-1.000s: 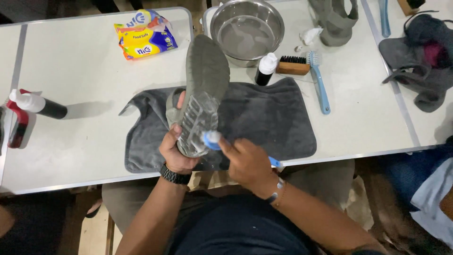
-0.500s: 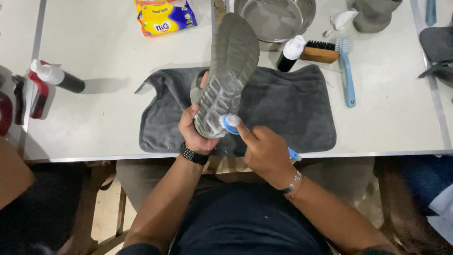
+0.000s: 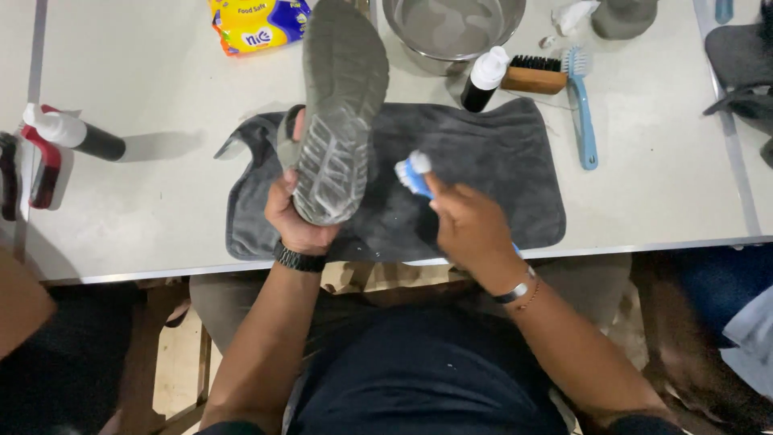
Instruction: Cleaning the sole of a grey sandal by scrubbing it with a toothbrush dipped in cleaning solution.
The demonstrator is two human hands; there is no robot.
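My left hand [image 3: 295, 216] grips a grey shoe [image 3: 338, 105] by its heel, sole turned up toward me, above a dark grey towel [image 3: 499, 177] spread on the white table [image 3: 161, 217]. Just right of the shoe, my right hand [image 3: 471, 229] holds a small blue and white brush [image 3: 412, 172], its head a short gap away from the sole. A black watch sits on my left wrist and a bracelet on my right.
Behind the towel stand a steel bowl [image 3: 451, 28], a black bottle with a white cap [image 3: 483, 79], a wooden brush [image 3: 533, 76] and a blue long-handled brush [image 3: 581, 105]. A yellow packet [image 3: 256, 24] lies at the back left, and a spray bottle [image 3: 72, 135] at the left.
The shoe and both hands have shifted right in view as the camera moved. The brush has come off the sole and now sits slightly to its right.
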